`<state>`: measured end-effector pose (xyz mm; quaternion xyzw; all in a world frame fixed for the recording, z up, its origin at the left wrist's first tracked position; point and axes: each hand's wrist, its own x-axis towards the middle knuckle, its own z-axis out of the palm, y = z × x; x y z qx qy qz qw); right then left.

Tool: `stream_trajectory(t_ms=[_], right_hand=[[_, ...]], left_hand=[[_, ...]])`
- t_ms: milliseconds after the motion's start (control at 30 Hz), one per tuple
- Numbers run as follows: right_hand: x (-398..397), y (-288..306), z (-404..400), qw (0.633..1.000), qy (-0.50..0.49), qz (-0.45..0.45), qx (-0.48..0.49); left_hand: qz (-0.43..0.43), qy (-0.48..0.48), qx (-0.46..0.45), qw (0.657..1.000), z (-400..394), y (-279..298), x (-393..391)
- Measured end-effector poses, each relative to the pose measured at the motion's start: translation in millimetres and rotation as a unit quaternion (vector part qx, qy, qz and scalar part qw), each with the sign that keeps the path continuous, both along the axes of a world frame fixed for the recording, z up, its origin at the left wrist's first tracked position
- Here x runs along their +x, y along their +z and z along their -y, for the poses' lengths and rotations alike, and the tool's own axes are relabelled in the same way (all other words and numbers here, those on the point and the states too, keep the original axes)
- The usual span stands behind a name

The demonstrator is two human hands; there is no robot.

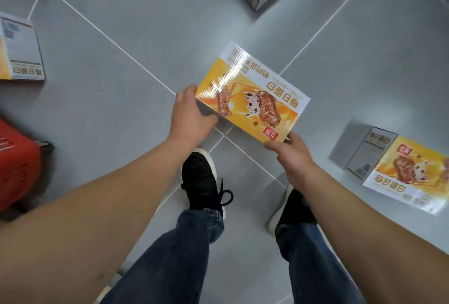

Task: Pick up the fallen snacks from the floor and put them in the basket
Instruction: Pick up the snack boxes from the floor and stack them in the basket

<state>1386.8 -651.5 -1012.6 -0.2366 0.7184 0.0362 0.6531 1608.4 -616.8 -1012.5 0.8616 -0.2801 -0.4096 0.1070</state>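
Both hands gripped it: your left hand (192, 114) and right hand (291, 155) curled round the yellow snack box (252, 94), upside-down print reading "每日蛋白".

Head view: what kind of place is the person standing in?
Probably a shop aisle or stockroom, though no shelves show. The floor is large grey tiles, several identical yellow snack boxes lie on it, such as one at the right, and a red plastic shopping basket stands at the left edge.

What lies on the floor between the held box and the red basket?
Head view: only bare grey floor lies between the held box and the red basket.
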Motion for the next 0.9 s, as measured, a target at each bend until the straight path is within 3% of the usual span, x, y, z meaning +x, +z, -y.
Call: stream_trajectory(t_ms=[233, 333, 433, 533, 600, 700, 767, 900], right_hand=[[-19.9, 61.3, 41.6, 0.993, 0.046, -0.031, -0.105], [-20.2, 64.2, 55.2, 0.976, 0.161, -0.057, -0.137], [-20.2, 53.6, 53.7, 0.907, 0.376, -0.096, -0.162], [-24.9, 36.0, 45.1, 0.789, 0.556, -0.164, -0.204], [-27.7, 26.5, 45.7, 0.719, 0.612, -0.203, -0.26], [-31.7, 10.1, 52.1, 0.645, 0.665, -0.2, -0.32], [-31.6, 5.1, 55.8, 0.628, 0.682, -0.181, -0.329], [-30.6, 26.7, 62.8, 0.628, 0.695, -0.166, -0.309]], left_hand=[[-0.047, 0.004, -0.045, 0.998, -4.2, 58.8, -22.6], [-0.054, -0.058, -0.005, 0.997, -5.1, 55.2, -26.0], [-0.012, -0.203, 0.044, 0.978, -14.8, 39.9, -30.0], [0.094, -0.33, 0.067, 0.937, -27.7, 19.0, -36.1], [0.15, -0.342, 0.03, 0.927, -30.1, 10.0, -37.0], [0.164, -0.333, 0.013, 0.928, -28.6, -8.4, -34.4], [0.17, -0.336, 0.001, 0.926, -24.6, -13.8, -32.0], [0.153, -0.327, -0.017, 0.932, -22.3, 7.8, -29.7]])
